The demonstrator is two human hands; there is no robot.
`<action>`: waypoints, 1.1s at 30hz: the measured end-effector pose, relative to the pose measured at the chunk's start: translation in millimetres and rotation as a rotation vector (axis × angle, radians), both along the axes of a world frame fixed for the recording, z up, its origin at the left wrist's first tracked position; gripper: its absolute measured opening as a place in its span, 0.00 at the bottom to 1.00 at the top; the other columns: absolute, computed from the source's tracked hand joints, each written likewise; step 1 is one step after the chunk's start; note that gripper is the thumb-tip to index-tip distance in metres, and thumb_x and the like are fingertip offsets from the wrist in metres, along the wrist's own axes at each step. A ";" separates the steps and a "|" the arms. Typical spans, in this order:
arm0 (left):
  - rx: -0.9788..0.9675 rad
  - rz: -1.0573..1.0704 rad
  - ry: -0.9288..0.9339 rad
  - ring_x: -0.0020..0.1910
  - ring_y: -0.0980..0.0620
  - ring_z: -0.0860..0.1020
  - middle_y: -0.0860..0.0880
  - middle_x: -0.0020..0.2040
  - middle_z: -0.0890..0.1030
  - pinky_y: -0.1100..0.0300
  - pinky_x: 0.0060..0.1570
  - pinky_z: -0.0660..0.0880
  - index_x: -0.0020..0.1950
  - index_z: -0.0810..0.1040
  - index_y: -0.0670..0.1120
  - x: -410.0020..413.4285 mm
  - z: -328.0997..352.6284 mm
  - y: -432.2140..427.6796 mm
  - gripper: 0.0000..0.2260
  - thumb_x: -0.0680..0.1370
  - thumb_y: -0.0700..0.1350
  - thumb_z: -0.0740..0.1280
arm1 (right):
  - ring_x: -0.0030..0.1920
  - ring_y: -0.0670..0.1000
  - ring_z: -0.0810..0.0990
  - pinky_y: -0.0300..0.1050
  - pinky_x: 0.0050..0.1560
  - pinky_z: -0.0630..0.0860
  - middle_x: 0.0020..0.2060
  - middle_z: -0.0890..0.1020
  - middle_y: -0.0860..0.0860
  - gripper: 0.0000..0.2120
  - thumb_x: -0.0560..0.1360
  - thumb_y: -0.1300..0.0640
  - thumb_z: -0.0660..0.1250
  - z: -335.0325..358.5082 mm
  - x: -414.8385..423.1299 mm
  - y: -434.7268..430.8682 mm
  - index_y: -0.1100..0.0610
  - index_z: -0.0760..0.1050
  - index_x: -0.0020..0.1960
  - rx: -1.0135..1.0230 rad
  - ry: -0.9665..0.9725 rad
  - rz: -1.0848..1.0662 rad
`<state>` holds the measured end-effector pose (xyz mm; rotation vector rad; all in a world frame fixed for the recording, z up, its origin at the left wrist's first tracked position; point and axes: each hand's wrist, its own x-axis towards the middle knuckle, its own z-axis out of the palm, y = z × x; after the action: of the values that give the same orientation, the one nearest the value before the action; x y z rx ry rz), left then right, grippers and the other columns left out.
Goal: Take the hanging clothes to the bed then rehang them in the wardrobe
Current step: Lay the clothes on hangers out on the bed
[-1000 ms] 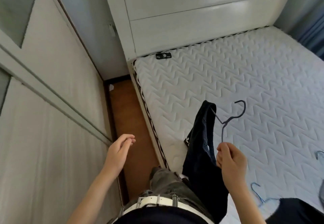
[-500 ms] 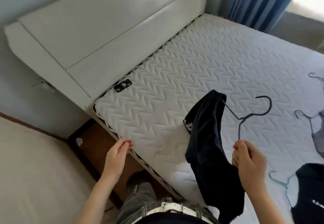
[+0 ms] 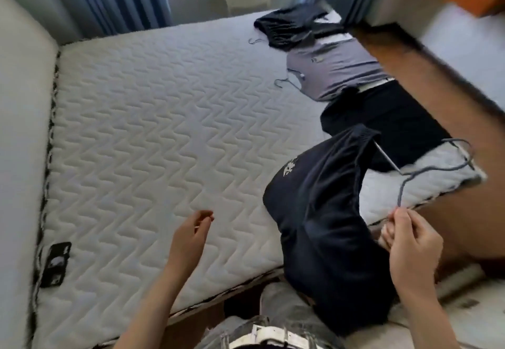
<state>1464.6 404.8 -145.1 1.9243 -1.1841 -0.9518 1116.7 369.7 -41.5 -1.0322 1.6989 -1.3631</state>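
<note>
Left hand (image 3: 191, 232) empty, fingers loosely curled, now over mattress (image 3: 153, 130), not floor gap. Right hand (image 3: 410, 242) pinches hanger (image 3: 434, 169) carrying dark garment (image 3: 322, 212), swung toward laid-out clothes (image 3: 336, 72), probably next drop spot.

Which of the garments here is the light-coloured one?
The grey-lilac shirt lying on the mattress, between the dark bundle and the black garment; every other garment is dark.
</note>
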 end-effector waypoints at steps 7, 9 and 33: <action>0.026 -0.299 -0.037 0.53 0.51 0.80 0.52 0.53 0.81 0.57 0.52 0.74 0.58 0.78 0.48 -37.9 -29.9 -47.1 0.09 0.80 0.43 0.63 | 0.26 0.50 0.61 0.43 0.24 0.58 0.23 0.64 0.49 0.14 0.79 0.63 0.58 27.8 -35.4 53.5 0.61 0.69 0.35 -0.076 -0.005 -0.330; 0.022 -0.357 -0.076 0.55 0.50 0.79 0.51 0.55 0.81 0.54 0.55 0.75 0.60 0.78 0.47 -45.2 -39.7 -62.3 0.10 0.80 0.45 0.63 | 0.26 0.51 0.61 0.42 0.24 0.59 0.23 0.64 0.48 0.15 0.80 0.62 0.57 29.9 -39.9 52.5 0.59 0.69 0.34 -0.098 -0.013 -0.373; 0.168 -0.135 -0.693 0.64 0.37 0.73 0.41 0.68 0.74 0.43 0.61 0.69 0.70 0.72 0.44 98.4 -422.2 -275.1 0.31 0.73 0.59 0.54 | 0.28 0.53 0.71 0.53 0.34 0.71 0.29 0.74 0.54 0.13 0.77 0.53 0.55 -438.0 200.7 -291.4 0.56 0.70 0.37 0.117 0.002 -0.205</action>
<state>1563.0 129.7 -567.4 2.4334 -1.6724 -0.4520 1317.4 78.3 -479.5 -0.8118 1.9046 -1.3702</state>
